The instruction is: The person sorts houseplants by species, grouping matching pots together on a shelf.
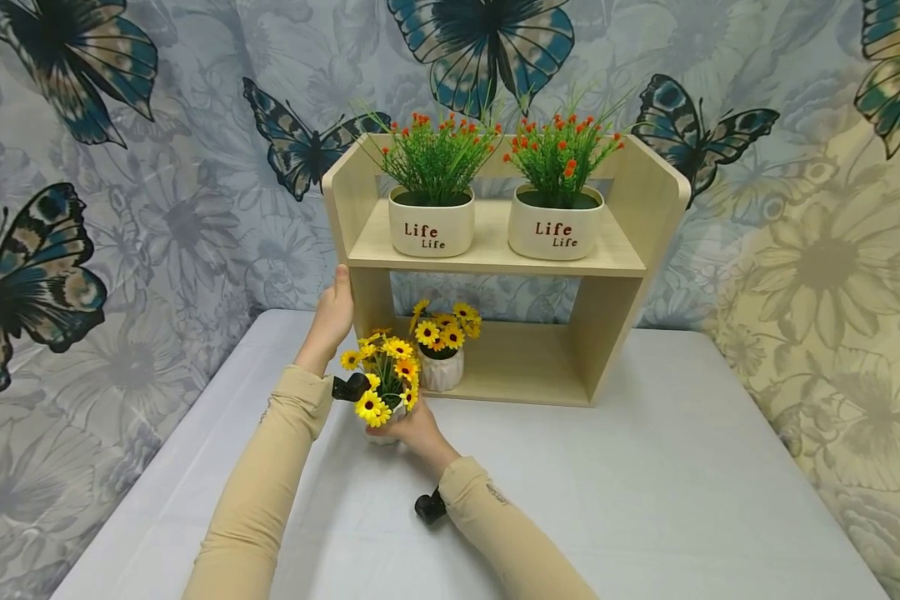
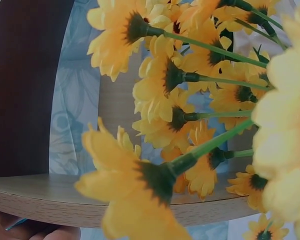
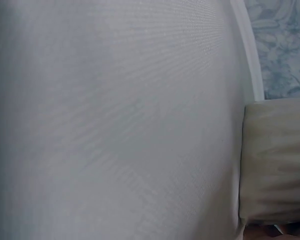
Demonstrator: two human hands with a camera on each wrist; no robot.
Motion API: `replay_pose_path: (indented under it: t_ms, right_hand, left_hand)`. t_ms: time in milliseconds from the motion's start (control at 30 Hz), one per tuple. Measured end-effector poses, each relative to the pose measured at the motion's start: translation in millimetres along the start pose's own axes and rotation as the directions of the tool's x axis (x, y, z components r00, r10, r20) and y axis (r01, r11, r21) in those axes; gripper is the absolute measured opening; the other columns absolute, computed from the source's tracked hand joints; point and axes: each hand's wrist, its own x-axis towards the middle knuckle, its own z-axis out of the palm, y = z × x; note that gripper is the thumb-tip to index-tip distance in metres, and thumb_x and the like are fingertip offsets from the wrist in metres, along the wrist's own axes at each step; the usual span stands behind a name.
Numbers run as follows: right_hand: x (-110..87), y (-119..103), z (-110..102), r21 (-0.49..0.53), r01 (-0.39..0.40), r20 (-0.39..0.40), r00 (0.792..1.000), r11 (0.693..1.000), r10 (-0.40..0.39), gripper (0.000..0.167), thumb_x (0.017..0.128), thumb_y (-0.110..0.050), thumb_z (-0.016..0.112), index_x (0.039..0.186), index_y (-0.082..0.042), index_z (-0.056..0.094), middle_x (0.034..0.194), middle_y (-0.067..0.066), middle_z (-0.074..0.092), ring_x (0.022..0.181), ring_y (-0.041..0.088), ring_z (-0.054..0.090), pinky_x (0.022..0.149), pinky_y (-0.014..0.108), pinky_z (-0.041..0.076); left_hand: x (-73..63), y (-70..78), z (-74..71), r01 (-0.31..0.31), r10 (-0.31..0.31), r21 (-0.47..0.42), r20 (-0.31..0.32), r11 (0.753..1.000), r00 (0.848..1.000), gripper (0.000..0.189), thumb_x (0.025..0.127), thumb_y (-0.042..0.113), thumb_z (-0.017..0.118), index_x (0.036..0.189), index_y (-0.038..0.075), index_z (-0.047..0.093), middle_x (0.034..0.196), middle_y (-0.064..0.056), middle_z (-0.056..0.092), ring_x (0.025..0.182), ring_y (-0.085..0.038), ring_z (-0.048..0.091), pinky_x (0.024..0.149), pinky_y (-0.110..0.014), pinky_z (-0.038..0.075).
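My right hand (image 1: 412, 429) grips a small white ridged flowerpot (image 1: 384, 438) with yellow daisies (image 1: 382, 375), in front of the wooden shelf's lower left corner. In the right wrist view the pot (image 3: 277, 162) shows at the right edge, with a bit of a finger below it. Whether its base touches the table cannot be told. My left hand (image 1: 333, 315) rests against the outer left side of the shelf (image 1: 337, 200), thumb upward; its other fingers are mostly hidden. Yellow flowers (image 2: 175, 115) fill much of the left wrist view, beside the panel's edge.
A second white pot (image 1: 442, 372) of yellow daisies stands on the lower board's left part. On the upper board are two white "Life" pots (image 1: 432, 229) with red-flowered grass. A white cloth covers the table (image 1: 660, 492); a butterfly-patterned wall (image 1: 195, 208) stands behind.
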Motion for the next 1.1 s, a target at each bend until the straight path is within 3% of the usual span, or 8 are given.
replay_pose_path:
  t_ms: [367,467,733,1000,1100]
  right_hand:
    - [-9.8,-28.6,3.0,-0.035,-0.061,-0.012,0.998,0.998,0.060,0.071,0.066,0.004,0.080,0.129,-0.007,0.049,0.125,0.005,0.055,0.116,0.020,0.047,0.101,0.035,0.030]
    - [-9.3,-26.2,3.7,-0.051,-0.074,-0.035,0.997,0.996,0.072,0.070,0.067,0.001,0.081,0.129,-0.006,0.050,0.124,0.006,0.055,0.115,0.022,0.048,0.100,0.037,0.033]
    - [-0.4,8.1,8.2,-0.074,-0.127,-0.138,0.984,0.989,0.116,0.077,0.065,-0.012,0.086,0.131,-0.011,0.046,0.124,0.003,0.055,0.118,0.024,0.046,0.100,0.043,0.032]
    - [-4.1,7.7,12.9,-0.065,-0.110,-0.195,0.976,0.992,0.095,0.077,0.067,-0.011,0.084,0.132,-0.009,0.043,0.125,0.005,0.053,0.119,0.024,0.045,0.100,0.042,0.033]
    - [-6.4,4.0,14.1,-0.047,-0.119,-0.214,0.971,0.992,0.107,0.075,0.068,-0.011,0.083,0.132,-0.010,0.044,0.126,0.005,0.053,0.119,0.024,0.045,0.100,0.042,0.033]
  left_hand:
    - [0.3,0.2,0.4,0.005,-0.005,0.004,0.001,1.000,1.000,0.083,0.090,0.065,0.007,0.147,0.006,0.022,0.147,-0.019,0.025,0.133,-0.035,0.023,0.106,-0.048,0.018]
    - [0.5,-0.2,0.5,0.004,-0.004,0.004,0.002,1.000,1.000,0.083,0.090,0.065,0.007,0.147,0.006,0.021,0.148,-0.018,0.024,0.133,-0.035,0.022,0.107,-0.048,0.018]
    - [0.3,0.0,1.0,0.002,-0.002,0.008,-0.008,1.000,1.000,0.083,0.091,0.064,0.007,0.147,0.005,0.021,0.147,-0.019,0.024,0.133,-0.035,0.022,0.106,-0.048,0.018]
    - [0.7,-0.5,0.6,0.005,-0.005,0.017,-0.002,1.000,1.000,0.083,0.090,0.065,0.007,0.148,0.006,0.019,0.149,-0.018,0.020,0.134,-0.034,0.019,0.107,-0.048,0.016]
    - [1.0,-0.9,0.7,0.002,-0.002,0.007,-0.009,1.000,1.000,0.084,0.090,0.066,0.007,0.147,0.006,0.022,0.147,-0.020,0.025,0.132,-0.036,0.024,0.106,-0.050,0.019]
